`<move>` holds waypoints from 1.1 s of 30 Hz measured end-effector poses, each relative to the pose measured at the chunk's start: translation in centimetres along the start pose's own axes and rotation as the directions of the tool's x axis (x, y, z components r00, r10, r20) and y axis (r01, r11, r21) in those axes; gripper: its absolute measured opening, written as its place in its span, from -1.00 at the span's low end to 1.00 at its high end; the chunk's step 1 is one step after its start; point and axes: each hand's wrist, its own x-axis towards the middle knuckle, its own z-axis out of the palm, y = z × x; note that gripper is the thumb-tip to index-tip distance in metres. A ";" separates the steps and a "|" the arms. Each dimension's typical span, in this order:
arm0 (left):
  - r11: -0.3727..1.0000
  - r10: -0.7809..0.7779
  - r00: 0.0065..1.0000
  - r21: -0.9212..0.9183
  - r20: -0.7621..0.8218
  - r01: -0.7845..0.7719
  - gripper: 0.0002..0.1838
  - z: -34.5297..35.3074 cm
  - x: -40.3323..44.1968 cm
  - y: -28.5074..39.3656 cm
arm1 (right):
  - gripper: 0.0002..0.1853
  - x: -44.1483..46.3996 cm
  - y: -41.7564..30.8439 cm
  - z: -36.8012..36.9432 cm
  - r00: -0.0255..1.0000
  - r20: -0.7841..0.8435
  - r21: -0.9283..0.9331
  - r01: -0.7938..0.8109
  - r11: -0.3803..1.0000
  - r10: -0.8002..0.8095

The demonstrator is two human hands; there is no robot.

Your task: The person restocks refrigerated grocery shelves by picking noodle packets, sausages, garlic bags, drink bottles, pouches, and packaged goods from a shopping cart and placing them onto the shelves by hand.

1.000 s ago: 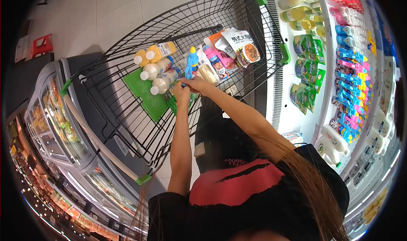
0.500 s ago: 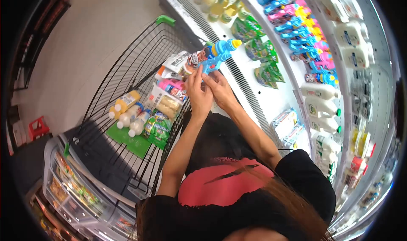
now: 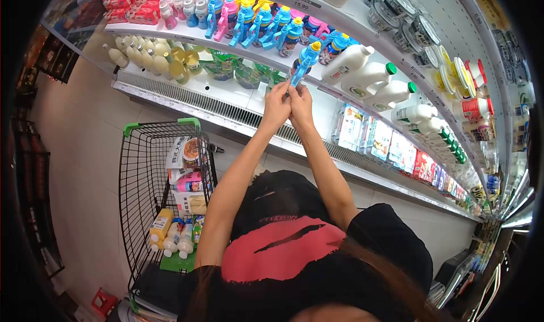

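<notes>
Both hands are out in front of me at the refrigerated shelf, closed together on a drink bottle (image 3: 306, 61) with a blue gun-shaped handle and a yellow tip. My left hand (image 3: 276, 104) grips the lower end of the blue handle. Against it, my right hand (image 3: 301, 103) pinches the same part from the other side. The bottle tilts up and away, its dark label partly hidden behind the blue plastic. Similar blue bottles (image 3: 262, 25) and a pink one (image 3: 226, 17) stand in a row on the shelf just beyond.
A black wire shopping cart (image 3: 129, 169) with green corners stands at my left, holding a yellow bottle (image 3: 161, 224), white-capped bottles and packets. White jugs (image 3: 347, 62) line the shelf to the right. Green pouches (image 3: 220, 66) lie on the lower shelf. A red stool (image 3: 104, 302) is at lower left.
My view has turned right toward the shelf, so the cart now appears lower and to the left. Both hands still hold the bottle, now in front of the row of similar bottles.
</notes>
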 end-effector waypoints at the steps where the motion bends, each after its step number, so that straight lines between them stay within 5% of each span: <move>1: 0.998 0.022 0.999 0.054 -0.040 -0.020 -0.51 0.9 1.5 0.0 | -0.68 2.3 0.4 -0.5 1.000 0.000 0.002 0.010 1.000 -0.010; 7: 0.998 0.007 0.996 0.070 -0.093 0.000 -0.53 2.9 7.6 -2.6 | -0.76 10.8 1.6 -0.9 0.998 -0.066 -0.011 -0.012 1.000 0.012; 9: 0.988 -0.150 0.988 0.046 0.038 0.148 -0.50 1.9 8.4 -1.9 | -0.78 12.8 2.9 -0.4 0.997 -0.072 0.035 -0.009 0.999 0.012; 12: 0.998 -0.042 0.999 0.045 -0.003 0.042 -0.41 2.4 10.1 -5.8 | -0.70 14.5 3.8 0.3 0.989 -0.149 -0.111 -0.017 0.994 0.001; 16: 0.994 -0.107 0.993 0.033 0.039 0.106 -0.35 2.1 10.5 -6.4 | -0.69 16.4 3.6 0.5 0.993 -0.116 -0.316 -0.007 0.949 -0.031; 23: 0.971 -0.240 0.961 0.046 0.135 0.236 -0.32 0.0 8.9 -4.0 | -0.55 17.3 3.6 1.3 0.986 -0.166 -0.092 -0.049 0.995 0.033; 26: 0.993 -0.119 0.989 -0.002 0.083 0.119 -0.33 -0.4 7.1 -5.0 | -0.36 16.2 5.5 0.5 0.978 -0.205 -0.058 -0.058 0.997 0.045; 31: 0.972 -0.221 0.960 -0.044 0.171 0.231 -0.39 -4.7 2.0 -2.7 | -0.37 9.8 4.9 2.5 0.971 -0.168 -0.020 -0.177 0.984 0.171; 33: 0.976 -0.218 0.971 0.014 0.098 0.218 -0.52 -6.8 -1.5 -2.0 | -0.57 7.6 4.9 3.6 0.974 -0.102 -0.059 -0.211 0.976 0.204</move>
